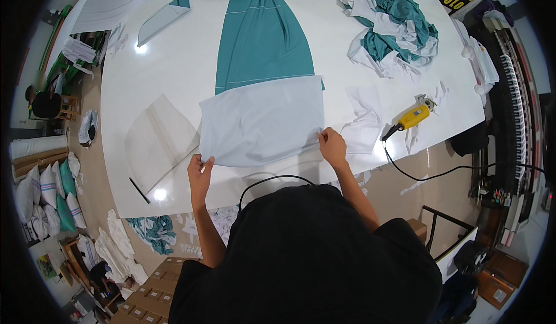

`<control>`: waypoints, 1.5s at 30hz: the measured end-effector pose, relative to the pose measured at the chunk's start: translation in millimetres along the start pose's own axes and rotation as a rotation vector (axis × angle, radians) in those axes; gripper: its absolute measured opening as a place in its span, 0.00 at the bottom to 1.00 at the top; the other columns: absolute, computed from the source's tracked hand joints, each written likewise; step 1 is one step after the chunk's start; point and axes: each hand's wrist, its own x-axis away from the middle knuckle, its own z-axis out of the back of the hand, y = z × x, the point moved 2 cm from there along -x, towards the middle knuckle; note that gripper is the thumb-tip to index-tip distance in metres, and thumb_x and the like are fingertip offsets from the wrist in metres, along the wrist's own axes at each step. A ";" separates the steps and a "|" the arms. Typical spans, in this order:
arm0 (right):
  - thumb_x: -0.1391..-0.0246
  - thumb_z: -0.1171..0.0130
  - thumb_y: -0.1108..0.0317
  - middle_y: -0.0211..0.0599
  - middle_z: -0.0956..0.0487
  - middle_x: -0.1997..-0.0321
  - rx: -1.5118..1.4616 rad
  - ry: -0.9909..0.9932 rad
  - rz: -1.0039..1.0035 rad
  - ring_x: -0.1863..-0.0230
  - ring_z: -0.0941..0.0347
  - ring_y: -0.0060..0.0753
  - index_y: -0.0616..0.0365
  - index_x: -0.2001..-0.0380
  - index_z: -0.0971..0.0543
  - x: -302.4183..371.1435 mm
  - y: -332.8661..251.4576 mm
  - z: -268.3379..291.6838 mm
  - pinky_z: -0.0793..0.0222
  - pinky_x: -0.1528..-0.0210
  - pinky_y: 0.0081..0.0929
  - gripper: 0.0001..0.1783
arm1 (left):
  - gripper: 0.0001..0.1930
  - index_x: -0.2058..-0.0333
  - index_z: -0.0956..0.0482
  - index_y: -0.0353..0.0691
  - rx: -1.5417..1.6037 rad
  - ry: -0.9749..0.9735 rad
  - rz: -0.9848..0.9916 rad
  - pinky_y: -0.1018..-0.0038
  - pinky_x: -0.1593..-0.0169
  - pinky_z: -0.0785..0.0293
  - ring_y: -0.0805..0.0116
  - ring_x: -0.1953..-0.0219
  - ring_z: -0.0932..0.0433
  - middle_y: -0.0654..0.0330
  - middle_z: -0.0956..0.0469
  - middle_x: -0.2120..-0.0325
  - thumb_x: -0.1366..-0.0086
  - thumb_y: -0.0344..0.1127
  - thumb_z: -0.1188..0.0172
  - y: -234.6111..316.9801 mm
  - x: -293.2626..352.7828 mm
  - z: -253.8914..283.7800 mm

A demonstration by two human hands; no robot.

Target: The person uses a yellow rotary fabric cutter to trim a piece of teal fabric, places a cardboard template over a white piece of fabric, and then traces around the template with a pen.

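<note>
Left hand [200,170], right hand [332,144] pinch white fabric [260,121] near corners, at table edge [174,199].

Open white tabletop [191,63] to 11 o'clock, clutter to 1 and 3

At 3 o'clock the yellow handheld cutter [412,117] and its black cord [428,175] block the way; at 1 o'clock the heap of teal and white cloth scraps [391,25]; at 9 o'clock a clear plastic pattern sheet [159,141] lies flat.

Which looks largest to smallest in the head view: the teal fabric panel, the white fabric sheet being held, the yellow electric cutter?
1. Teal fabric panel, though the similar-sized sheet partly covers it.
2. White fabric sheet.
3. Yellow electric cutter.
</note>
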 end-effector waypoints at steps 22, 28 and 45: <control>0.27 0.47 0.65 0.26 0.34 0.82 -0.298 0.099 -0.085 0.78 0.37 0.20 0.56 0.58 0.28 -5.5 -42.9 143.4 0.46 0.76 0.30 0.07 | 0.10 0.67 0.26 0.37 -0.105 -0.201 0.036 0.80 0.68 0.41 0.83 0.71 0.37 0.73 0.31 0.75 0.33 0.32 0.33 75.3 30.4 45.7; 0.41 0.39 0.58 0.30 0.28 0.69 -0.953 0.209 0.364 0.70 0.32 0.20 0.60 0.60 0.28 15.0 -104.8 295.0 0.37 0.63 0.16 0.17 | 0.25 0.45 0.31 0.33 0.268 0.441 -0.457 0.72 0.52 0.31 0.71 0.54 0.29 0.56 0.29 0.52 0.35 0.40 0.38 194.0 98.8 88.1; 0.39 0.40 0.70 0.35 0.18 0.57 0.028 0.211 0.654 0.56 0.22 0.35 0.58 0.52 0.17 -488.5 -280.8 387.8 0.24 0.51 0.33 0.13 | 0.21 0.53 0.22 0.33 -0.147 -0.021 -0.444 0.67 0.55 0.24 0.65 0.62 0.23 0.54 0.22 0.64 0.31 0.48 0.35 454.6 -433.6 68.5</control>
